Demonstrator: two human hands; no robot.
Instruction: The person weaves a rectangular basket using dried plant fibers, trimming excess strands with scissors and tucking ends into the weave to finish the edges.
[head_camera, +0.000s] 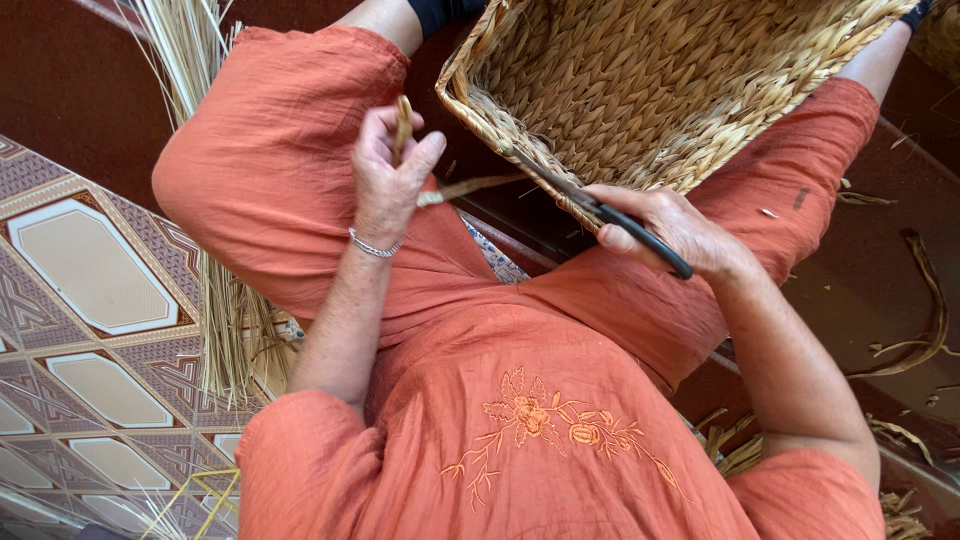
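A woven straw basket (660, 80) rests on my lap between my knees. My left hand (390, 170) is raised over my left thigh and pinches a flat straw strand (462, 188) that runs to the basket's rim. My right hand (670, 225) grips black-handled scissors (600, 212) whose blades point at that strand near the rim. I wear orange clothes and a thin silver bracelet (372, 246) on the left wrist.
A bundle of pale straw stalks (225, 320) lies under my left leg on a patterned tiled floor (90, 330). Loose straw scraps (920, 340) lie on the dark red floor at right. Thin yellow strips (205, 495) show at the bottom left.
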